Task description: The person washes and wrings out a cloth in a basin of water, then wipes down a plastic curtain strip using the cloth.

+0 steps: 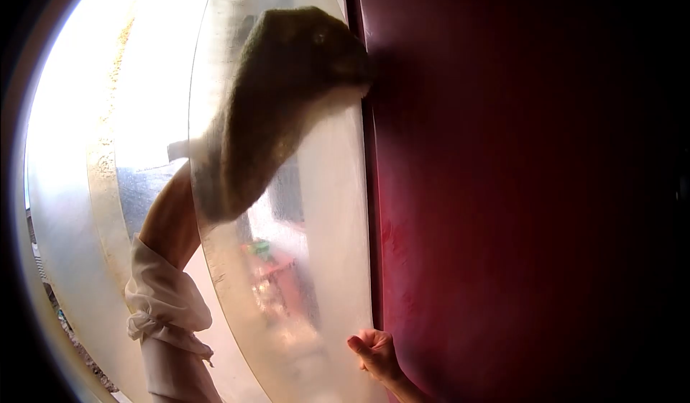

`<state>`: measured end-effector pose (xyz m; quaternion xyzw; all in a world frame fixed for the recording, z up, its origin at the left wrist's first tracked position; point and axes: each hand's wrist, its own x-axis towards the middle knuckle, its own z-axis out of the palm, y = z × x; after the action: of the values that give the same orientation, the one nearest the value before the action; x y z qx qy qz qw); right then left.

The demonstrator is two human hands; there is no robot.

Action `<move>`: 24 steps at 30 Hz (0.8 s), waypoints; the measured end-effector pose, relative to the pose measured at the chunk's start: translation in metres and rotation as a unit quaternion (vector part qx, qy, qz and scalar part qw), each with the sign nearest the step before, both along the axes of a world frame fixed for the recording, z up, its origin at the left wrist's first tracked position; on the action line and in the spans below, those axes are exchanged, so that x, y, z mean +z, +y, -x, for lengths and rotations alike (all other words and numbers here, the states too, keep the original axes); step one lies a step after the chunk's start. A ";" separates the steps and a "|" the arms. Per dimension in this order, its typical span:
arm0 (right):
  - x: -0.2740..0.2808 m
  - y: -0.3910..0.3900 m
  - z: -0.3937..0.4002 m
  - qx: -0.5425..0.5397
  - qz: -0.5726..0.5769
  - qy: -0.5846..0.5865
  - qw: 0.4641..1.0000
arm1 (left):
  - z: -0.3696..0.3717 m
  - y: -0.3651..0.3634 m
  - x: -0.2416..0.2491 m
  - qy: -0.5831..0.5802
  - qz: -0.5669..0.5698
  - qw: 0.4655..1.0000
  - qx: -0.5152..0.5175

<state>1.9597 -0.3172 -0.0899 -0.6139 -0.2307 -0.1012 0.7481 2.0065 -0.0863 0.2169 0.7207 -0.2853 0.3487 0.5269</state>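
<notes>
As things stand, cloth: the dark cloth (280, 101) is pressed flat on the pane (323, 259), high up, with its top corner touching the pane's right edge next to the red wall (517, 187).
Left hand: buried under the cloth, so I can't tell what the grip is doing. You only see the bare left arm (169, 223) reaching up, with a rolled white sleeve (165, 309) below it.
Which side of the glass: honestly can't say. The cloth looks a bit hazy, so it could be behind the pane.
Right hand: the right hand (375, 353) is down low at the pane's bottom right edge, fingers curled in. Looks like a closed grip on the edge, steadying it.
Done so far: my guess is not a lot. The cloth is only working the upper right bit.
Left to do: the middle and bottom of the pane look cloudy and streaky, so I'd say most of it needs a pass.
Through the glass: blurry red and green stuff (269, 266), too smeared to name.
Around it: bright glare on the left, wall dark on the right.
</notes>
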 end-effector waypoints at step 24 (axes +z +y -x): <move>-0.011 -0.003 0.049 -0.065 -0.101 -0.029 0.992 | 0.165 -0.017 -0.231 0.280 0.242 0.853 -0.368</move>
<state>1.9103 -0.3201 -0.1007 -0.5454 -0.2001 -0.1902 0.7914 1.8410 -0.1032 -0.0145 0.4797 -0.2764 -0.0296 0.8323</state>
